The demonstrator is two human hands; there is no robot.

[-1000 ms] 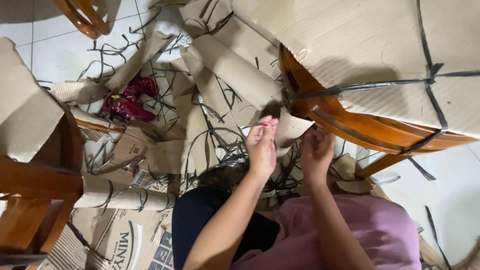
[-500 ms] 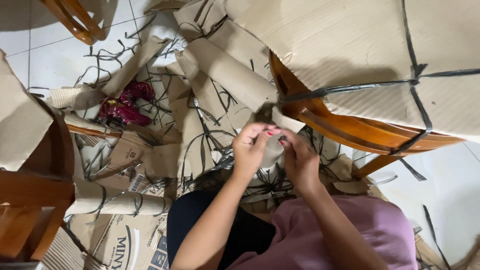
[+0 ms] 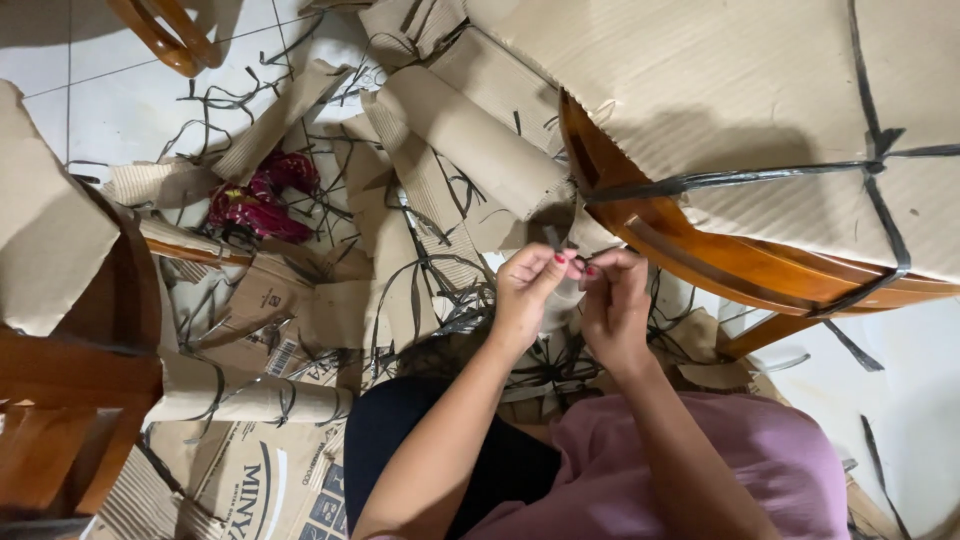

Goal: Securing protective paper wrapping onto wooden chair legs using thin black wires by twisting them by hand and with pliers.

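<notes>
While both hands pinch black strap [image 3: 553, 238], left hand [image 3: 528, 290] & right hand [image 3: 613, 300] touch.

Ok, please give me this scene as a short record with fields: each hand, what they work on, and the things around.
left hand: left hand, fingertips pinching a black plastic strap
right hand: right hand, fingertips meeting the left at the same strap
grip state: both pinched shut on the strap
beside hands: wooden chair wrapped in brown cardboard, bound with black straps
floor: white tiles strewn with cardboard pieces and cut straps
other: red cloth-like bundle; cardboard roll
</notes>
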